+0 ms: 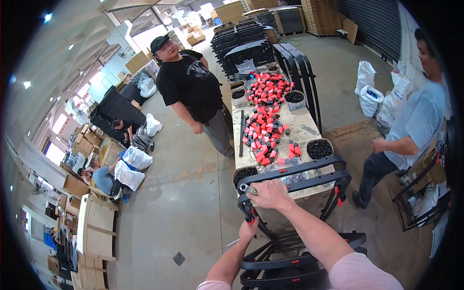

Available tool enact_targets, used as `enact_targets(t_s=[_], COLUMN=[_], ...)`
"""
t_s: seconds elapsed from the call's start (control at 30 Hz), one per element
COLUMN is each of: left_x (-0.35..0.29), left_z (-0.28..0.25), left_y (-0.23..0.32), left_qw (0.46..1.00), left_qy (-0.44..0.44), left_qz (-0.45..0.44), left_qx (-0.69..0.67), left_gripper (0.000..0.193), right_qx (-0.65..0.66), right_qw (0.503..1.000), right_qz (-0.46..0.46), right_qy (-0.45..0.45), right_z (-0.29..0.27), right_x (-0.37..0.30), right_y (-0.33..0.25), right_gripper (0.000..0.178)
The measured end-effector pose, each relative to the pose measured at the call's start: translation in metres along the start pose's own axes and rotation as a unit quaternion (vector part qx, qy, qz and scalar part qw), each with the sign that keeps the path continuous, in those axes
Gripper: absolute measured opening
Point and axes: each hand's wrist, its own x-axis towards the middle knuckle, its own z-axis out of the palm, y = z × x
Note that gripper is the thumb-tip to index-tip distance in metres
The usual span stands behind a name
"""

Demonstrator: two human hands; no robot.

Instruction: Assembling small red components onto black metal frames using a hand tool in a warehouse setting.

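Observation:
My right hand (270,194) is closed round a metal ratchet wrench (252,190), its round head over the corner of a black curved frame (309,165). Below that corner, my left hand (248,231) is closed round a red-and-black plastic piece (250,215) on the frame's leg. The fingers of my left hand are partly hidden. Close by, a white tub of small black parts (245,175) stands at the table's near left corner. More black frames (299,262) sit below my forearms.
A wooden table (300,123) bears a heap of red-and-black pieces (265,126) and tubs of black parts (319,149). One person (191,87) stands left of it, another (411,128) at the right. Black frames (241,43) are stacked beyond; white sacks (371,100) stand at the right.

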Motion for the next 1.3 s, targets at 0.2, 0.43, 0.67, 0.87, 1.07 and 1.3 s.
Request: enact_targets(t_s=[0.2, 0.43, 0.67, 0.87, 1.07, 1.3], left_x=[0.000, -0.019, -0.026, -0.032, -0.029, -0.011], left_z=[-0.004, -0.034, -0.077, -0.095, -0.113, -0.099], left_y=[-0.006, 0.005, -0.017, -0.035, -0.034, -0.030], left_qw=[1.000, 0.968, 0.970, 0.971, 0.923, 0.899], left_qy=[0.003, -0.176, -0.162, -0.084, -0.110, -0.094], left_qz=[-0.002, -0.046, -0.067, -0.037, -0.053, -0.109], left_qx=[-0.020, -0.173, -0.168, -0.222, -0.365, -0.414], left_gripper=[0.061, 0.023, 0.053, 0.053, 0.029, 0.030], right_qx=[0.004, 0.019, 0.036, 0.098, 0.077, 0.166], right_qw=[1.000, 1.000, 0.999, 0.992, 0.977, 0.961], right_qz=[-0.009, 0.003, -0.003, 0.078, -0.074, -0.037], right_qy=[-0.009, -0.014, -0.001, -0.020, 0.187, -0.218], right_z=[0.002, -0.001, 0.006, -0.008, -0.010, 0.060], right_x=[0.002, -0.009, -0.004, 0.005, -0.001, -0.020], right_y=[-0.002, 0.004, 0.007, 0.003, -0.016, -0.023], right_gripper=[0.037, 0.038, 0.042, 0.046, 0.040, 0.042])
